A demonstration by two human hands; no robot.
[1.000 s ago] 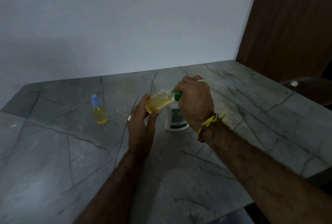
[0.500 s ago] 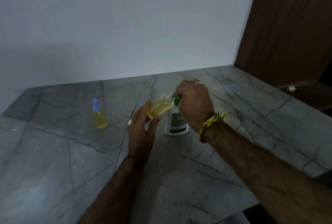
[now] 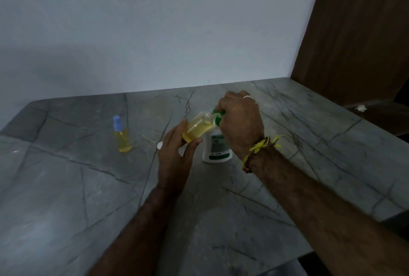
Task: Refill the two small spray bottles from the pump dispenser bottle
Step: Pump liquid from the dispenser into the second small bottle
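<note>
My left hand (image 3: 174, 156) holds a small clear bottle of yellow liquid (image 3: 198, 128), tilted with its open neck up against the green nozzle (image 3: 218, 117) of the white pump dispenser bottle (image 3: 215, 148). My right hand (image 3: 240, 124) curls over the dispenser's pump head and hides most of it. The dispenser stands upright on the grey marble table (image 3: 66, 187). A second small spray bottle (image 3: 121, 137), with a blue cap and yellow liquid, stands upright to the left, apart from both hands.
A small white cap-like piece (image 3: 159, 145) lies on the table just left of my left hand. A pale wall runs behind the table, and a brown wooden panel (image 3: 358, 32) rises at the right. The table's edge runs along the right and the front right.
The view has shifted slightly, so everything sits a little lower in frame. Both hands keep their hold on the tilted bottle and the pump head.
</note>
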